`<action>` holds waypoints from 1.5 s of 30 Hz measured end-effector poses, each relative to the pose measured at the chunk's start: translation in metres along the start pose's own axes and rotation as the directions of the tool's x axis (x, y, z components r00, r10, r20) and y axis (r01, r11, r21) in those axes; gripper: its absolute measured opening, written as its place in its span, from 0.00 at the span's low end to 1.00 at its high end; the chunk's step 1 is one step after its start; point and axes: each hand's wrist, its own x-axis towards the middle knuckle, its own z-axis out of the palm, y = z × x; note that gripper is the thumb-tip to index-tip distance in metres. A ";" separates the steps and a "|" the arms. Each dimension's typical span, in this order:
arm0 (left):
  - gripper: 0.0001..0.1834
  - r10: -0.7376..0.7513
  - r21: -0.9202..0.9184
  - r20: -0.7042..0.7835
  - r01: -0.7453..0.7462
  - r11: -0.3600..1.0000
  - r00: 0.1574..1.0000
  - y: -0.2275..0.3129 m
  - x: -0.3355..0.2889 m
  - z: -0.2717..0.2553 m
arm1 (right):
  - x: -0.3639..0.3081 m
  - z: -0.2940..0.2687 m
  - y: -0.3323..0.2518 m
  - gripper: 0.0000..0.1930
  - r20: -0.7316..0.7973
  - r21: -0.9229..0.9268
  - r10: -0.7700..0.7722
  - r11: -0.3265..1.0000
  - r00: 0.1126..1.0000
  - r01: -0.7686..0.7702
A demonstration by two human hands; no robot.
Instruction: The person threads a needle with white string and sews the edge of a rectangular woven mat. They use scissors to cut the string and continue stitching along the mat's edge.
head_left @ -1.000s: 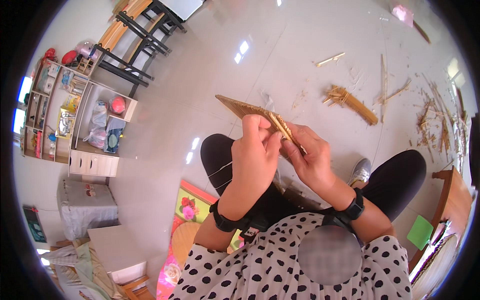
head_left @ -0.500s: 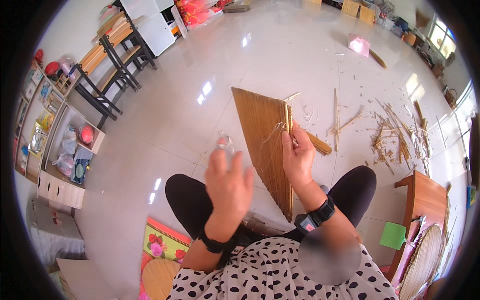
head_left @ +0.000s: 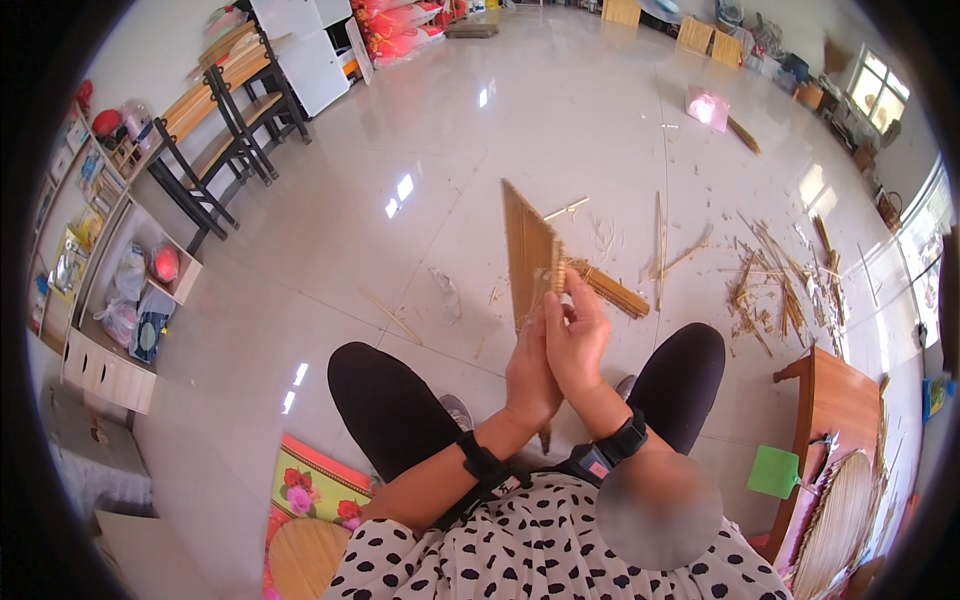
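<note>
A flat brown panel of stalks (head_left: 528, 240) laid side by side stands tilted between my knees, turned nearly edge-on. My right hand (head_left: 578, 345) pinches its right edge, where a short bundle of pale stalk ends shows. Against that hand, my left hand (head_left: 533, 375) is closed at the panel's lower part, and its fingertips are partly hidden. Thin pale thread hangs by the panel near my fingers. Behind the panel, a bundle of brown stalks (head_left: 612, 290) lies on the floor.
Loose stalk scraps (head_left: 785, 280) litter the floor at right. A wooden table (head_left: 845, 400) stands at the lower right beside a green plastic swatter-like piece (head_left: 773, 472). Shelves (head_left: 110, 230) and chairs (head_left: 215, 150) line the left. A round wooden board (head_left: 305, 560) lies at lower left.
My left hand has moved right from the air onto the panel, beside my right hand. The panel has turned more edge-on. My right hand has come slightly lower and left.
</note>
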 end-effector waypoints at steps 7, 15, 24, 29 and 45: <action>0.29 0.255 -0.035 -0.196 -0.267 0.963 0.947 -0.036 0.019 -0.035 | 0.050 -0.035 0.009 0.21 0.096 -0.027 -0.136 0.990 0.986 0.139; 0.29 0.577 -0.062 -0.052 -0.579 0.813 0.815 -0.017 0.059 -0.078 | 0.090 -0.098 -0.035 0.31 0.145 -0.405 -0.513 0.749 0.846 0.524; 0.33 0.573 0.142 0.413 -0.671 0.728 0.708 -0.005 0.107 -0.165 | 0.054 -0.089 -0.047 0.13 0.444 0.045 -0.378 0.915 0.812 0.401; 0.32 0.479 0.125 0.500 -0.607 0.785 0.722 -0.002 0.118 -0.180 | 0.026 -0.055 -0.050 0.12 0.295 -0.061 -0.353 0.921 0.888 0.386; 0.17 0.693 0.094 -0.411 -0.729 0.678 0.592 0.052 0.089 -0.095 | 0.021 -0.050 -0.090 0.08 -0.015 -0.100 -0.284 0.954 0.959 0.282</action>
